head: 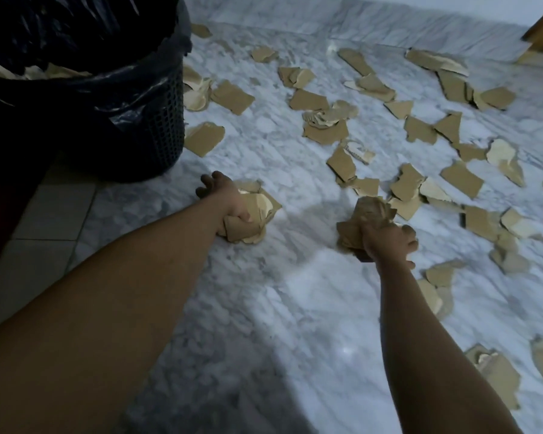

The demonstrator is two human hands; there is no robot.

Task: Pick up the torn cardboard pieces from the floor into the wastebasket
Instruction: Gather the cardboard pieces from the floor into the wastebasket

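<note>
On marble floor (295, 308), left hand (229, 205) curls its fingers (208, 185) around a cardboard bunch (254, 214) and right hand (389, 242) clenches a crumpled bunch (358, 220), both long toward 1 o'clock, wastebasket (157, 120) at 10 o'clock.

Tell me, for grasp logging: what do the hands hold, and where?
Left hand grips a cardboard bunch at its near edge; right hand clutches another bunch at its near end.
</note>
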